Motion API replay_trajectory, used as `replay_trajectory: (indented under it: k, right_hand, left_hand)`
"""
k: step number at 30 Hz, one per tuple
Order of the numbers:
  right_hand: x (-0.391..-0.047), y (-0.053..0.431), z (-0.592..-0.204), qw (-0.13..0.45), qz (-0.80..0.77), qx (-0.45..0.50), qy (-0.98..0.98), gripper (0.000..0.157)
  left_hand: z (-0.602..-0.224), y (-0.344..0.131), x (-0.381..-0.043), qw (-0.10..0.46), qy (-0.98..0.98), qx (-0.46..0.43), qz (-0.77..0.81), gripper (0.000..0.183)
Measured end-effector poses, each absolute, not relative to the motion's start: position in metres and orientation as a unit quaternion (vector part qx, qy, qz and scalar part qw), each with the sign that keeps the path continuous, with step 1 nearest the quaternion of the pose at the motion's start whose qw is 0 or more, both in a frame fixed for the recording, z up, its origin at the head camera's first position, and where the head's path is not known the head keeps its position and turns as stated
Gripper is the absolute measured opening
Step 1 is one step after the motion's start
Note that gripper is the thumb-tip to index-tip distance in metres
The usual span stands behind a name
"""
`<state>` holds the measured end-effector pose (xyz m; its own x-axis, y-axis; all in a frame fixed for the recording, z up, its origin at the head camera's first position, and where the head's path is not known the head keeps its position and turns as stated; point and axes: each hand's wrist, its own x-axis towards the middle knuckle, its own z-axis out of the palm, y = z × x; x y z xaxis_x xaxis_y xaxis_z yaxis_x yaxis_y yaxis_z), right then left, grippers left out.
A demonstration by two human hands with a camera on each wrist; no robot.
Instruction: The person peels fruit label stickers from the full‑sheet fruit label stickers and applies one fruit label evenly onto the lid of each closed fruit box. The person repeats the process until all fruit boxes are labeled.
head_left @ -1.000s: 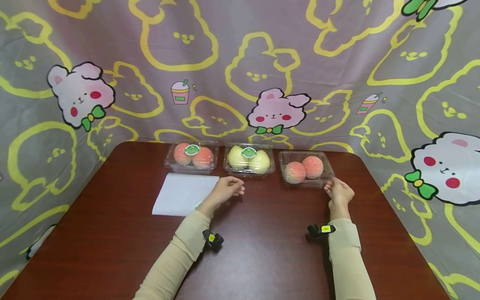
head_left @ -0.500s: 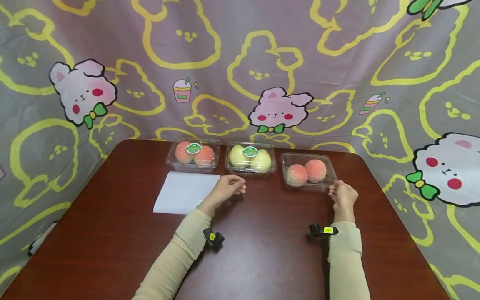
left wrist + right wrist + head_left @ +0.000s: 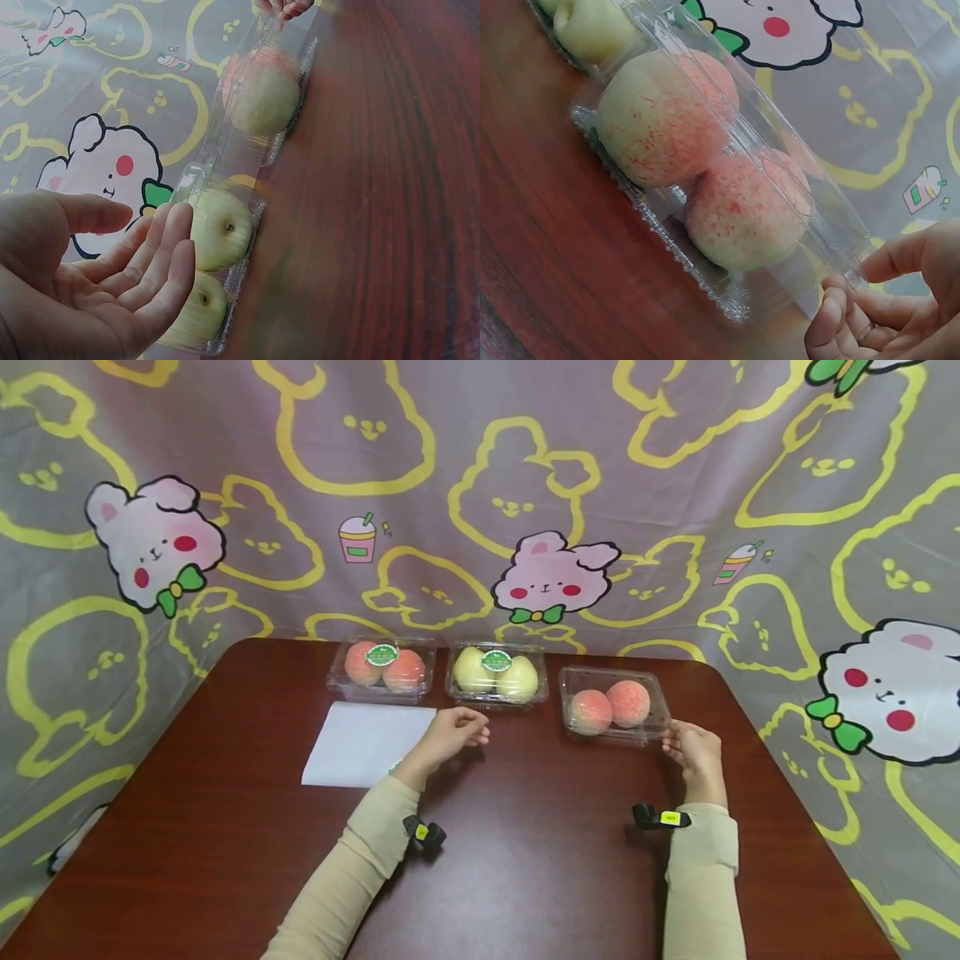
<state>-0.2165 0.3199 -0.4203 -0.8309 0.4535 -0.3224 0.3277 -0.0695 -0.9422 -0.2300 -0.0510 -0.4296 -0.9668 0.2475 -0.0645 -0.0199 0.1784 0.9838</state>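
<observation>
My right hand [image 3: 696,756] pinches the near right corner of a clear plastic fruit box [image 3: 651,727] between thumb and fingers. Inside lie two peaches [image 3: 746,210], pink with pale green patches, pushed toward the box's left side; no label shows on this box. My left hand [image 3: 450,732] holds nothing, its fingers loosely bent over the right edge of a white sheet [image 3: 360,743]. Beyond that hand stands a second clear box [image 3: 497,697] with two yellow-green pears [image 3: 225,229] and a green round label [image 3: 496,661] on top.
A third clear box [image 3: 381,695] with two peaches and a green label [image 3: 382,655] stands at the back left, behind the white sheet. A green sticker edge [image 3: 394,767] shows beside my left wrist. A patterned curtain [image 3: 420,510] rises behind the brown table [image 3: 555,860].
My right hand has shifted slightly right and toward me, and the right-hand peach box has moved a little the same way. The left hand has stayed in place.
</observation>
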Motion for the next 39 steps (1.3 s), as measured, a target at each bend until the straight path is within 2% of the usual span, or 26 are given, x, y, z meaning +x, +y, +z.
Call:
replay_trajectory:
  k: [2,8,17,25,29,30,34,39]
  right_hand:
    - [-0.216,0.321,-0.419,0.05,0.679,-0.279,-0.677,0.016]
    - [-0.215,0.325,-0.418,0.043,0.696,-0.268,-0.665,0.038]
    - [-0.209,0.332,-0.415,0.002,0.694,-0.226,-0.684,0.04]
    - [-0.2,0.351,-0.414,-0.101,0.659,-0.167,-0.726,0.038]
    - [-0.2,0.356,-0.413,-0.1,0.632,-0.169,-0.749,0.022]
    - [-0.201,0.357,-0.413,-0.092,0.627,-0.17,-0.755,0.023]
    - [-0.209,0.361,-0.417,-0.07,0.614,-0.148,-0.772,0.052]
    - [-0.219,0.367,-0.42,-0.089,0.619,-0.114,-0.772,0.046]
  left_hand:
    - [-0.429,-0.051,-0.23,0.105,0.761,0.076,0.636,0.027]
    - [-0.428,-0.052,-0.23,0.102,0.763,0.079,0.634,0.027]
    - [-0.431,-0.052,-0.229,0.112,0.761,0.071,0.635,0.026]
    - [-0.43,-0.053,-0.229,0.116,0.761,0.071,0.634,0.027]
    - [-0.43,-0.053,-0.228,0.115,0.756,0.074,0.64,0.027]
    - [-0.429,-0.053,-0.228,0.114,0.756,0.075,0.641,0.027]
    - [-0.43,-0.052,-0.228,0.108,0.755,0.075,0.642,0.026]
    - [-0.43,-0.052,-0.229,0.112,0.76,0.074,0.636,0.026]
